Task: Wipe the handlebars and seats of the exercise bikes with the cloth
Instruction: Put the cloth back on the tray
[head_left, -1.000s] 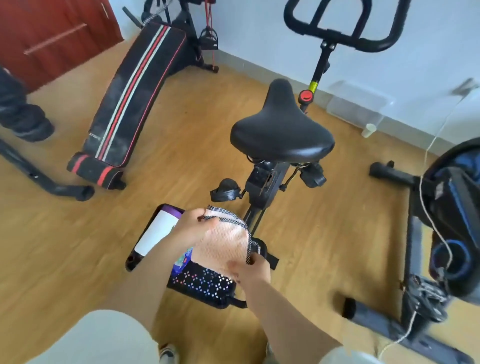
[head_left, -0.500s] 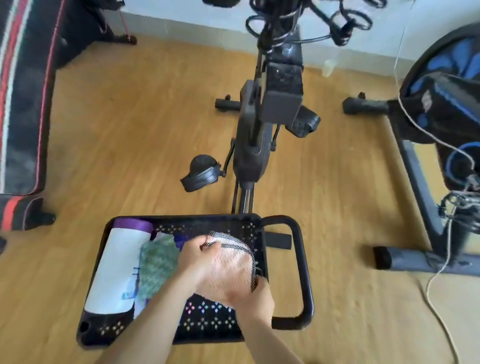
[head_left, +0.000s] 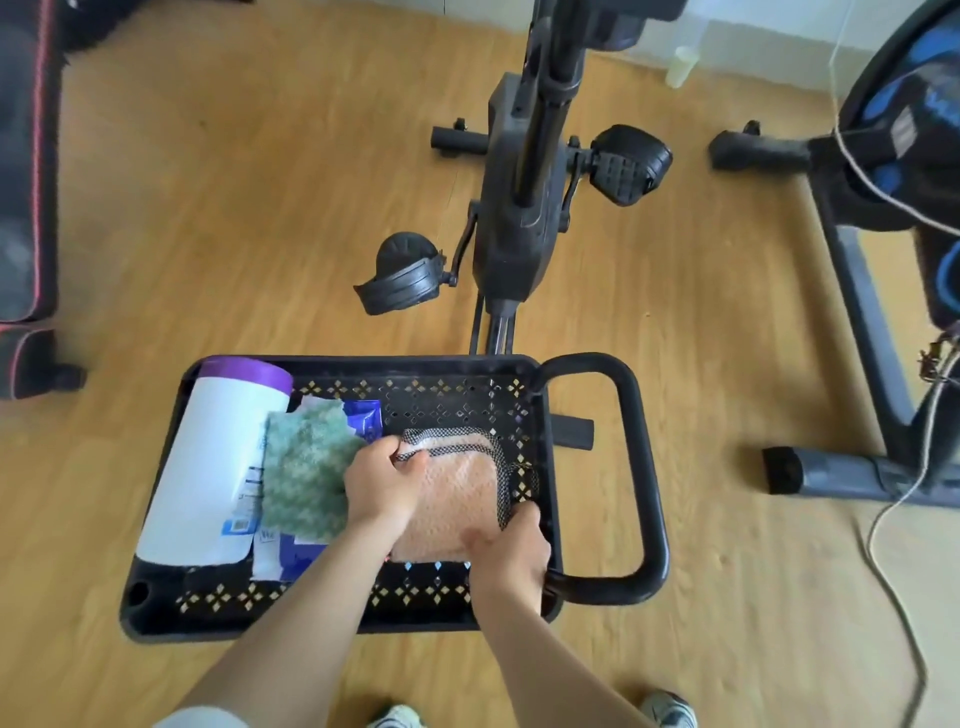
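- Peach terry with a black mesh border: in the head view, the cloth (head_left: 457, 499) sits in the right half of a black perforated tray (head_left: 363, 621), close to the side that carries the looped handle (head_left: 644, 467).
- The left hand (head_left: 382, 486) pinches the mesh border at the cloth's far-left corner, fingers curled round the edging.
- The right hand (head_left: 511, 545) grips the cloth's near-right edge, its thumb lying on the pile and its fingers tucked over the rim of the fabric.
- So the cloth lies between the two hands and touches both, held by opposite corners.
- The step in hand looks like taking the cloth out of the tray to start wiping.
- To do it well, I would lift both corners together and straight up, so that the mesh does not catch on the tray's cut-outs.
- The green cloth (head_left: 306, 467) lies just beside the left hand; the lift should not drag it, or the blue packet (head_left: 363, 413) under it, along.
- A white canister (head_left: 208, 457) lies along the tray's left edge, well apart from the grip.
- The exercise bike (head_left: 514, 208) stands just beyond the tray's far edge, with only its frame and pedals in view; its seat and handlebars are out of frame.
- A second bike (head_left: 909, 156) stands off to the right.
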